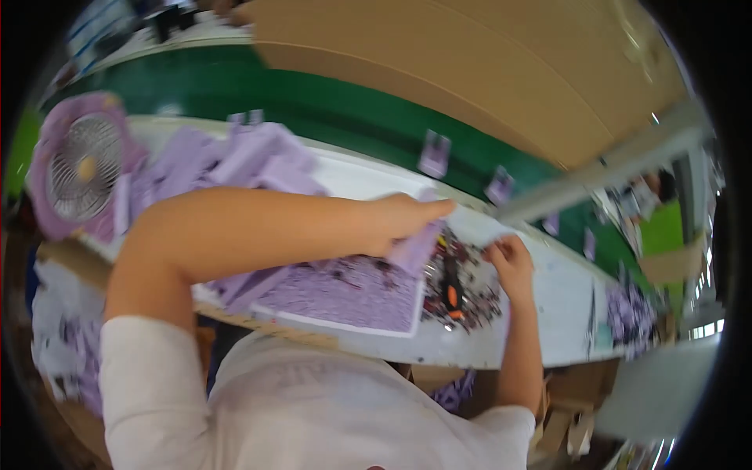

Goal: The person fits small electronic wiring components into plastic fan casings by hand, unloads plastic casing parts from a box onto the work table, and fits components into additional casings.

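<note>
My left hand reaches across the white table and is closed on a lavender plastic part. That part hangs over the right end of a white-rimmed tray filled with many small lavender pieces. To the right, my right hand has its fingers bent together beside a scattered heap of small dark parts; whatever they pinch is too small to name. Among the heap lies a tool with a black and orange handle.
A pink-purple fan stands at the far left, beside piled lavender housings. Behind the table runs a green conveyor belt bearing spaced lavender parts. A grey post slants across the right. More lavender pieces lie at the right end.
</note>
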Demonstrator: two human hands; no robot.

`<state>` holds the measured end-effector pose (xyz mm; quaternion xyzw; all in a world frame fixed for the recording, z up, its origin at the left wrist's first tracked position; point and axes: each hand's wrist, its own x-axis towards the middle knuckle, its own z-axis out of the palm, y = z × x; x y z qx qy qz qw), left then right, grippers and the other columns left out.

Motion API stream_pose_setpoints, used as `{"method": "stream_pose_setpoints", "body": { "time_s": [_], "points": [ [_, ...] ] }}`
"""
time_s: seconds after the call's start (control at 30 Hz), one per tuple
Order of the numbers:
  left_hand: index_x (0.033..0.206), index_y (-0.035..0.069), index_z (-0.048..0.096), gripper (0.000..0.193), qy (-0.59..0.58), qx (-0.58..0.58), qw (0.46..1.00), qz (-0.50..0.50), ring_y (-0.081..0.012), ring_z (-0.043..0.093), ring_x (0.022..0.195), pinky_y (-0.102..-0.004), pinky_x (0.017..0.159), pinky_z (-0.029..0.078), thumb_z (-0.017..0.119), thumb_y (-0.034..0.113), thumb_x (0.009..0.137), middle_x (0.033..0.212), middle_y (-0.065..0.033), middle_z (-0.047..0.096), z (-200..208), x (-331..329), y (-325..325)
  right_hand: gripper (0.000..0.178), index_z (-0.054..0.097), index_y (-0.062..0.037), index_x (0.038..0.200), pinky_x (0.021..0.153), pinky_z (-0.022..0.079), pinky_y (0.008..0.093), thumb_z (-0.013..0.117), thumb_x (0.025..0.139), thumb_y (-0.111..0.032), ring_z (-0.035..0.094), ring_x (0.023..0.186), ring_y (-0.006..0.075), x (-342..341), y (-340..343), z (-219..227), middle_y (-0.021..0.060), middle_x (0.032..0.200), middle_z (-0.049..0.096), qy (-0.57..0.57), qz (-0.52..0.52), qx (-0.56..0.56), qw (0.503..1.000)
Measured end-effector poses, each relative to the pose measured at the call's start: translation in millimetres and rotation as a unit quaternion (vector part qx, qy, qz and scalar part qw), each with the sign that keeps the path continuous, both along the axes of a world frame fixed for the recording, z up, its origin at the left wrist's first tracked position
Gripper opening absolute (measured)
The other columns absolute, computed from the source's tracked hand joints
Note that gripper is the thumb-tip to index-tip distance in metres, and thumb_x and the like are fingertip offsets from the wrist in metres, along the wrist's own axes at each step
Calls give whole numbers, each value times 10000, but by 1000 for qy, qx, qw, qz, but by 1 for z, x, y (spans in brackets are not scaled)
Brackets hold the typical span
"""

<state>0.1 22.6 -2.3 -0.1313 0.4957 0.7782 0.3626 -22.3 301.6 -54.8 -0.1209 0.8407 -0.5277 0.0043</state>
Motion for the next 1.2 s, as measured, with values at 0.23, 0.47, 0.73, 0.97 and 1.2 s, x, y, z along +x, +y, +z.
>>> {"method": "stream_pose_setpoints", "body": {
  "time_s": [0.23,0.47,0.73,0.97,1.2],
  "points": [
    [895,-31,597,218,95,-33,994,-46,-176,602,673,-305,594,492,682,118,761,799,-96,616,1,8,3,51,514,-6,900,651,498,274,535,854,-13,631,738,188,38,-74,42,133,873,631,-102,63,-294,948],
    [960,-16,541,258,141,-36,989,30,-183,610,721,-309,641,517,671,82,760,853,-108,599,12,14,8,135,527,9,923,653,492,234,602,813,26,608,770,132,50,-98,49,84,838,606,-118,63,-331,934],
    [1028,19,505,460,97,-18,993,-59,-181,588,703,-313,647,509,551,447,865,819,-92,583,5,8,-7,130,566,1,872,667,474,223,641,771,30,583,759,89,46,-100,50,61,861,607,-59,24,-207,976],
    [1049,69,521,665,10,-51,999,-7,-182,587,679,-316,593,504,269,657,867,802,-89,585,17,10,0,110,610,-22,796,617,395,205,681,719,14,512,700,69,45,-114,58,28,820,584,101,17,-74,992],
    [1067,60,530,620,33,-53,998,4,-177,592,681,-314,593,510,286,603,898,810,-89,593,16,8,-4,121,607,-24,814,629,399,202,677,723,16,516,720,68,44,-120,55,24,803,569,116,11,-97,988]
  ]
}}
